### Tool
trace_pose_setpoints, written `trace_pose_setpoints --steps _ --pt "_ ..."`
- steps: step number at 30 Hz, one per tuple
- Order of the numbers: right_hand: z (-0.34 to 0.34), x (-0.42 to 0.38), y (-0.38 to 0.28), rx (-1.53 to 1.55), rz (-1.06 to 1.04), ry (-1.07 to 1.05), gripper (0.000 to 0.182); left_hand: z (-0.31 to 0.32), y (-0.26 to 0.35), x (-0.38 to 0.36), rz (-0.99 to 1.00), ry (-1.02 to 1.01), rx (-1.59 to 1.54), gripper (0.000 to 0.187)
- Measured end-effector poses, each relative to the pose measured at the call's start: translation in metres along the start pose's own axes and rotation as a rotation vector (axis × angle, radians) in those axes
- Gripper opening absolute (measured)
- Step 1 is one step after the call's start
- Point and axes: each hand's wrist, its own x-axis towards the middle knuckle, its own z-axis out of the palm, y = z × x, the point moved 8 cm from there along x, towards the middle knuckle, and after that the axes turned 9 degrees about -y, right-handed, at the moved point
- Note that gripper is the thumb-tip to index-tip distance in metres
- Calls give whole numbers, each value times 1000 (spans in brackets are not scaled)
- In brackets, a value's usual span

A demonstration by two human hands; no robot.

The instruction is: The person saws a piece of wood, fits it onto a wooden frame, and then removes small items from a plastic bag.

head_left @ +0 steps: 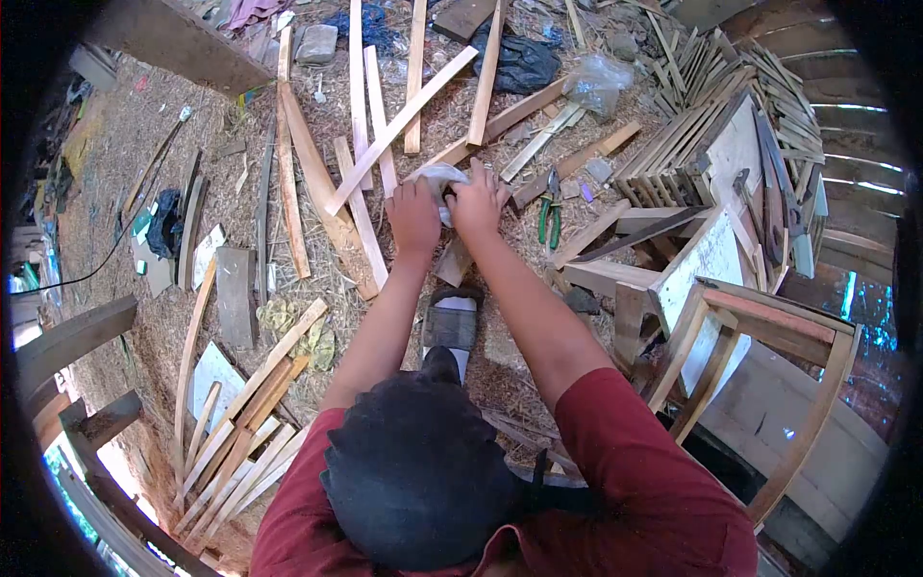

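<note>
Both of my arms reach forward, and the two hands meet over a whitish crumpled plastic bag (442,173). My left hand (414,213) has its fingers curled on the near left side of it. From the right, my right hand (478,200) grips the same bag with bent fingers. Whatever may be inside the bag is hidden by the hands. Pliers with green handles (549,210) lie on the ground to the right of my right hand. A long pale wood strip (399,125) slants across other strips just beyond my left hand.
Wood shavings cover the ground. Loose strips (236,423) are heaped at lower left. At right stand a stack of slats (687,144), a hand saw (769,188) and a wooden frame (817,404). A black plastic bag (519,62) and a clear bag (598,85) lie ahead.
</note>
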Motion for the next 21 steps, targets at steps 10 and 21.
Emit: trace_pose_setpoints --steps 10,21 --pt "18 23 3 -164 81 23 26 -3 -5 4 -26 -6 12 38" --pt "10 23 -8 -225 13 -8 18 5 -11 5 -21 -33 2 44"
